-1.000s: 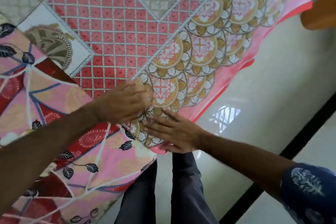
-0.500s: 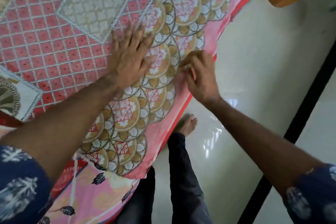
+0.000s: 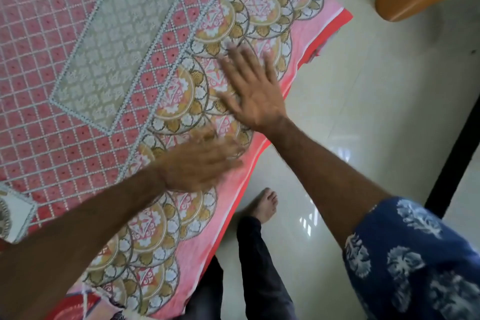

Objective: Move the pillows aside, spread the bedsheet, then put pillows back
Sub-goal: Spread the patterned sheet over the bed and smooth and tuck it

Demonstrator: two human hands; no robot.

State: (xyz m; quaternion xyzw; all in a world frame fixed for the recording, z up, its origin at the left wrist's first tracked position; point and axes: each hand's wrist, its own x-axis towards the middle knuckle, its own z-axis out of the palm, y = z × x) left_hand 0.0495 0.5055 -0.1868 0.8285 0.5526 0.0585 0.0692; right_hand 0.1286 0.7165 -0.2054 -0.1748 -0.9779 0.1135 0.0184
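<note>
Both hands have slid up the bedsheet (image 3: 109, 65) border: right hand (image 3: 255, 91) now flat, left hand (image 3: 200, 163) flat, blurred; smoothing nearly done.

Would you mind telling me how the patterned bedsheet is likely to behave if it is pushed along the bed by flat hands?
The bedsheet looks thin and floppy: its edge drapes limply over the bed's side, so it would probably bunch or wrinkle rather than slide as one piece. The right hand and left hand lie flat on it, which suggests that light palm strokes suffice. It seems light for its size.
</note>
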